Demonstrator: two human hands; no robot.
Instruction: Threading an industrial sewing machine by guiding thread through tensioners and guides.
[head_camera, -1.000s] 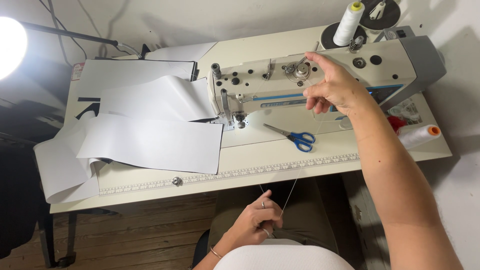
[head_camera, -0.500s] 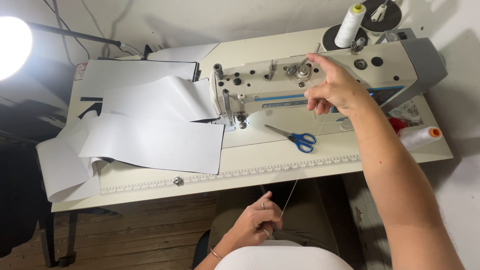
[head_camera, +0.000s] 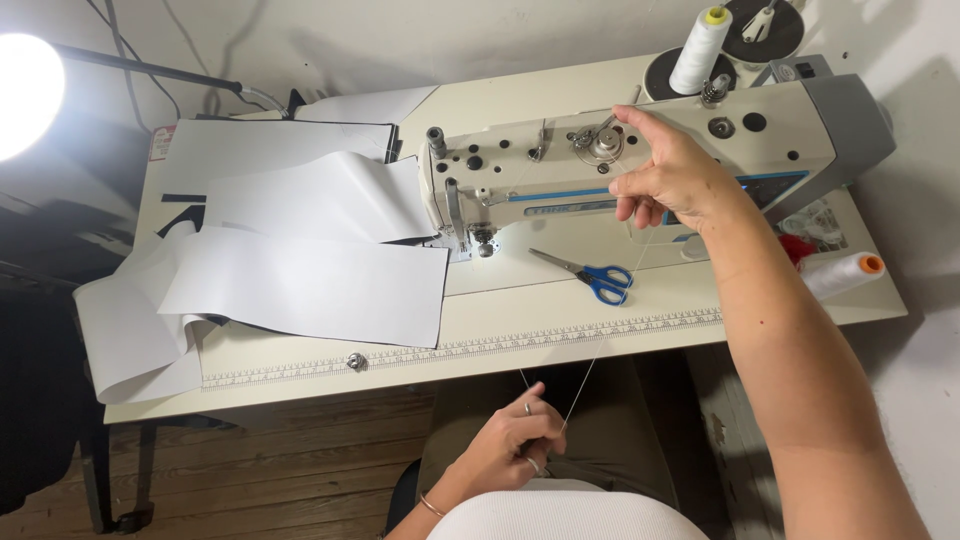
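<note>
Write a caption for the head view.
Right hand at sewing machine top, left hand pinching thread.

A pale, plain wall (head_camera: 420, 40) rises behind the cream counter (head_camera: 560, 320), with dark cables running across it. At the far left a round lamp (head_camera: 25, 95) glares white on a dark arm. Below, worn wooden floorboards (head_camera: 270, 450) show, and the counter's dark metal leg (head_camera: 120, 470) stands on them.

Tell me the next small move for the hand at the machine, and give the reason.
Probably lay the thin white thread around the round metal tension disc: the right hand pinches it right beside the disc, while the left hand holds the lower end taut below the table edge.
</note>
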